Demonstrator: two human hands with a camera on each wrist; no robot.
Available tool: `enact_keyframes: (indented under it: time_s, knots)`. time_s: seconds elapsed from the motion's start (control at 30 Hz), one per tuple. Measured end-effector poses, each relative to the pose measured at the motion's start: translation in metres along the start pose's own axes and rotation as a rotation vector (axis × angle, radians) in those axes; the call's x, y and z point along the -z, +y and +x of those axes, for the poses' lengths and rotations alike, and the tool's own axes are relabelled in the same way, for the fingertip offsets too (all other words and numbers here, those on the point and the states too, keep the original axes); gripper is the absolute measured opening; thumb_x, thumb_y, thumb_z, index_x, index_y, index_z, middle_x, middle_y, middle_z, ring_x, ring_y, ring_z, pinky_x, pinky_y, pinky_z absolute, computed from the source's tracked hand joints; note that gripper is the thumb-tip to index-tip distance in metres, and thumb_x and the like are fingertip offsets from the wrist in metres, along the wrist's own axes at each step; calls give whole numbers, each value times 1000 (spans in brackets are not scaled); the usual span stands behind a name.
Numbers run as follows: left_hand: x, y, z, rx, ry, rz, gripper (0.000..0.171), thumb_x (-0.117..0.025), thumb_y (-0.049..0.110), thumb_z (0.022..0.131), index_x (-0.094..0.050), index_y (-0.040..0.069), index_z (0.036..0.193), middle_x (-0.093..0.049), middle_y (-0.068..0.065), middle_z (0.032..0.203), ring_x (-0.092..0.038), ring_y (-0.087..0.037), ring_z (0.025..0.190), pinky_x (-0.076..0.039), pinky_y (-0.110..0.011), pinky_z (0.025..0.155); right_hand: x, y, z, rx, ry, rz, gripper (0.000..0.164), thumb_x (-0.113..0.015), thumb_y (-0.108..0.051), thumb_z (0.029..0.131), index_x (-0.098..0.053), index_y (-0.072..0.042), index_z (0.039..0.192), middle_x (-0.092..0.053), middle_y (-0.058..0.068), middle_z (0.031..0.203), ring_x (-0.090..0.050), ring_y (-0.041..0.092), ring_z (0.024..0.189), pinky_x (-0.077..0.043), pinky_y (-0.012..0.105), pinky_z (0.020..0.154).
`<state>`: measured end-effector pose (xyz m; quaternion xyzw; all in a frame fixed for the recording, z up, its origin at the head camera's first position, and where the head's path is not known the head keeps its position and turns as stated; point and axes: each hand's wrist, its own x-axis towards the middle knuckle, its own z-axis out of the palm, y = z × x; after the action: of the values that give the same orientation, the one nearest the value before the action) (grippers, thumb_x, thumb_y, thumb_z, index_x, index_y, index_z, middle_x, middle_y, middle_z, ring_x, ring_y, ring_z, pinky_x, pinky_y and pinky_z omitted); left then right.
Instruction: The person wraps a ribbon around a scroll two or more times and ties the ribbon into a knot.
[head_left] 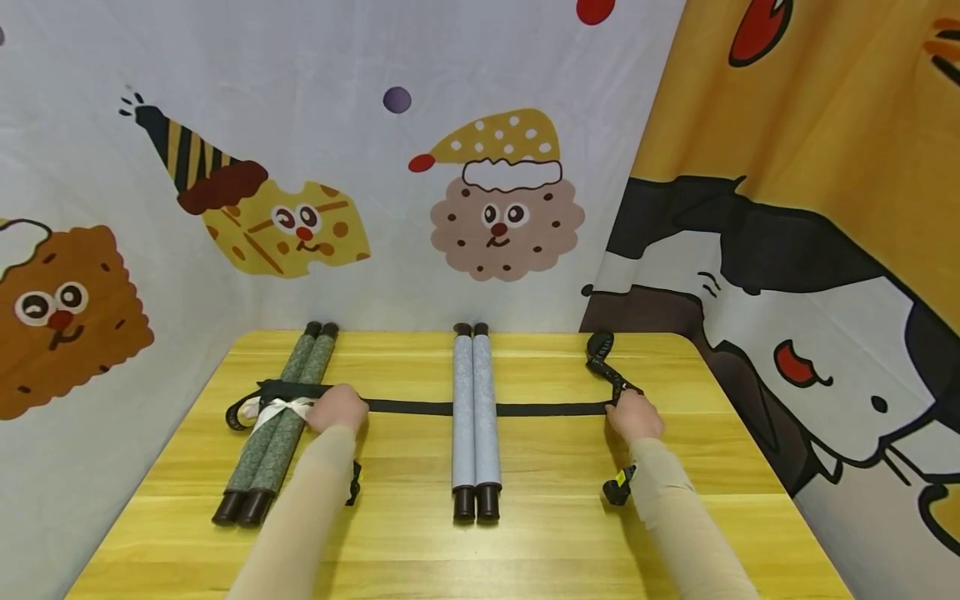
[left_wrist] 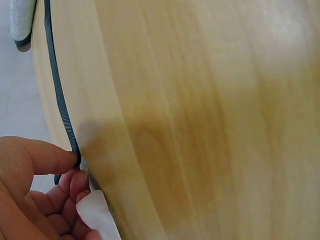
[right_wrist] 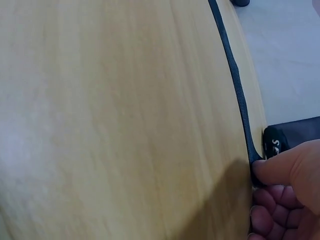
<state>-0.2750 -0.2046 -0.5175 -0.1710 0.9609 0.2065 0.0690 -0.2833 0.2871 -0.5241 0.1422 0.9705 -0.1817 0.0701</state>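
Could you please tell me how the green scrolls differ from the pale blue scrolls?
The green scrolls are darker; the pale blue scrolls are lighter. The green scrolls slant; the pale blue scrolls point nearly straight ahead. The green scrolls bear a white ribbon, the pale blue scrolls none. Both are side-by-side pairs with dark end caps.

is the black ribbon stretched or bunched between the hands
Stretched: the black ribbon runs nearly straight from left hand to right hand, partly hidden midway.

My left hand (head_left: 337,410) and right hand (head_left: 636,417) well apart, both pinching, thumbs (left_wrist: 55,156) against curled fingers (right_wrist: 262,218). Both forearms (head_left: 315,504) stretched forward.
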Motion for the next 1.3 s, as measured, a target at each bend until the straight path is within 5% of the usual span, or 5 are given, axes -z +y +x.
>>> enact_keyframes:
  time_s: [0.17,0.4,0.77,1.1,1.3]
  knots:
    - [6,4,-3,-12,33,-2,29,-52,21,95,-72,0,90,-68,-19,89,-63,-41,87,-42,-62,90,-2,1,0,26,26,35,35,-56,-22,97,-61,8,114,-64,30,111,-62,45,97,-51,53,73]
    - [20,11,-5,-55,91,-251,34,-50,19,93,-49,11,60,-45,-3,55,-43,-22,52,-37,-39,51,1,4,-4,56,70,174,32,-53,-23,92,-59,6,103,-64,23,94,-60,36,83,-47,46,69]
    - [28,25,-10,-43,151,-701,26,-55,14,94,-60,-6,109,-67,-25,103,-64,-38,94,-51,-48,84,7,-4,-3,65,86,718,19,-53,-15,97,-51,3,94,-60,13,87,-60,24,78,-46,30,67]
    - [32,38,-9,10,19,-1217,26,-55,0,98,-46,-7,122,-48,-17,110,-60,-12,76,-55,-30,84,21,-28,-3,79,-9,1170,23,-54,-10,101,-49,8,114,-56,4,93,-63,10,78,-54,29,85]
    - [41,42,-12,82,-89,-1472,50,-53,2,100,-33,-2,146,-47,-14,120,-61,-22,107,-47,-33,100,26,-39,-8,31,-95,1425,17,-57,-6,100,-49,0,114,-57,2,91,-60,8,75,-55,23,80]
